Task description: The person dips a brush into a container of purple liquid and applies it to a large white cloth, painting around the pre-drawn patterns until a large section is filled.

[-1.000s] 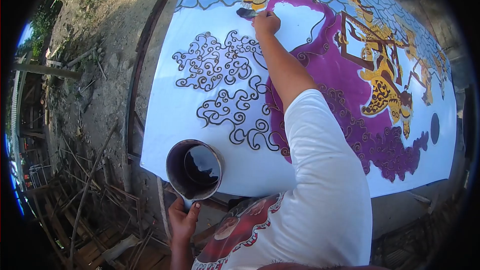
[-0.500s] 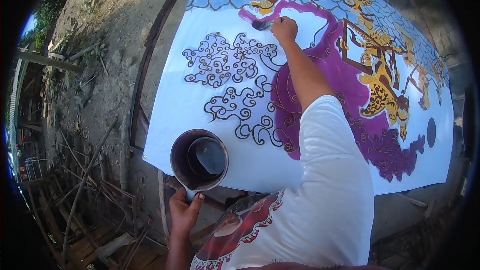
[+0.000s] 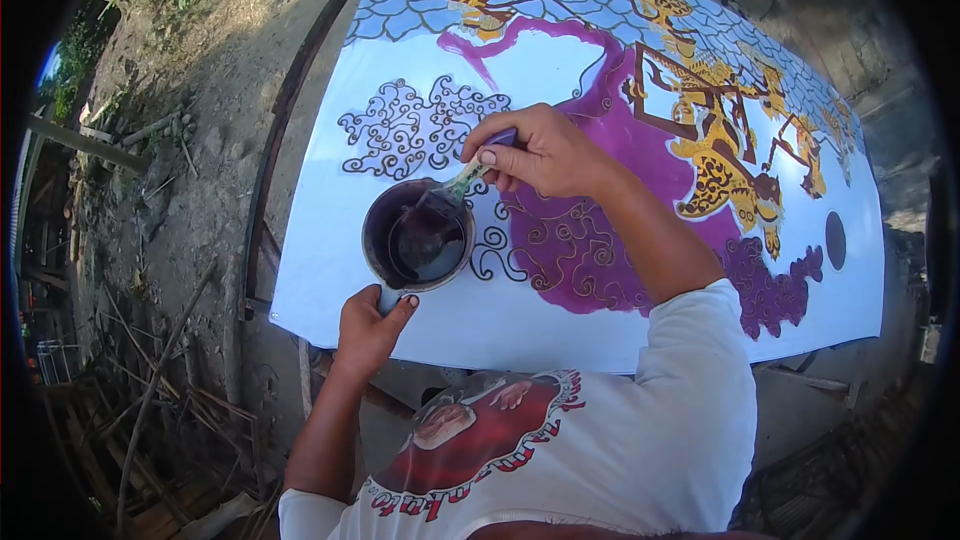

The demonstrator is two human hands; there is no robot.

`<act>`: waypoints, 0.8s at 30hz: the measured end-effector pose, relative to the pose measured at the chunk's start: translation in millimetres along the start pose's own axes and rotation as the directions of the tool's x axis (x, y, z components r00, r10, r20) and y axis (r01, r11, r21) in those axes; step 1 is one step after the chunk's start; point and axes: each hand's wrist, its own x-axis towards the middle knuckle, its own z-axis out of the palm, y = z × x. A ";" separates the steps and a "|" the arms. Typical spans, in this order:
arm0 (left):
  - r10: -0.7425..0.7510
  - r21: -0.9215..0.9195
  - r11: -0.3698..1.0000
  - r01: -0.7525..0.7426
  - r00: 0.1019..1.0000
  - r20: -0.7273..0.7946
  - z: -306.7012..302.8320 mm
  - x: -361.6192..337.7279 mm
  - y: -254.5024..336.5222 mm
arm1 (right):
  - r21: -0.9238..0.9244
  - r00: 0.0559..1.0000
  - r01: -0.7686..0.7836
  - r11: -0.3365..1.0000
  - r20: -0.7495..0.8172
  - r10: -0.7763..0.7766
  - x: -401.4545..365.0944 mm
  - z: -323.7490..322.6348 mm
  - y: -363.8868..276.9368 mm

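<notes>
My left hand point(image 3: 372, 328) grips the short handle of a dipper-like pot point(image 3: 376, 230) with dark purple liquid inside, held over the near left part of the cloth. In my right hand point(image 3: 545, 152) is a paintbrush point(image 3: 466, 177), tilted down so that its bristles are inside the pot, at the liquid. Under both hands spreads a large white cloth point(image 3: 330, 290) bearing a wide purple area point(image 3: 640, 165), curled dark outlines point(image 3: 395, 125), yellow-brown figures point(image 3: 725, 180) and a blue scale-like pattern along the far side.
A dark wooden frame bar point(image 3: 290, 120) runs along the cloth's left edge. Bare soil lies beyond it at left, with several sticks and poles point(image 3: 170, 360) at lower left. A dark grey oval point(image 3: 835, 240) marks the cloth's right part.
My right hand has come back from the far purple strip, bringing the brush into the pot. The pot has risen slightly and moved right. A purple stroke now trails down from the strip's left end.
</notes>
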 end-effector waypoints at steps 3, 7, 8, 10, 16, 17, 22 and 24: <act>0.046 0.063 0.997 -0.046 0.999 0.005 13.6 18.2 11.0 | -0.330 0.992 0.087 0.940 0.112 -0.053 -7.1 21.1 14.3; 0.036 0.049 0.998 -0.037 0.999 0.011 28.6 36.3 26.1 | -0.181 0.999 -0.036 0.983 -0.040 0.029 -22.6 17.1 56.3; 0.034 0.047 0.998 -0.034 0.999 0.011 29.4 40.6 26.4 | 0.176 0.955 -0.255 0.951 -0.107 0.276 -28.5 11.3 61.8; 0.042 0.020 0.999 -0.042 0.999 0.007 29.6 48.9 26.0 | 0.452 0.941 -0.167 0.876 -0.191 0.278 -38.5 -3.7 81.5; -0.036 -0.027 0.999 0.035 0.999 -0.032 18.2 45.7 21.1 | 0.727 0.785 0.109 0.678 -0.481 0.389 -18.6 -53.9 164.0; -0.041 -0.023 0.999 0.041 0.999 -0.035 15.1 43.4 19.0 | 0.716 0.710 0.106 0.690 -0.540 0.452 -4.8 -62.8 180.4; -0.103 -0.172 0.981 0.089 0.992 -0.074 -3.5 17.9 7.8 | 0.684 0.524 0.104 0.722 -0.655 0.544 79.5 -115.5 280.4; -0.135 -0.153 0.981 0.120 0.987 -0.086 -12.8 1.3 11.9 | 0.651 0.442 0.147 0.745 -0.717 0.540 104.8 -119.3 293.8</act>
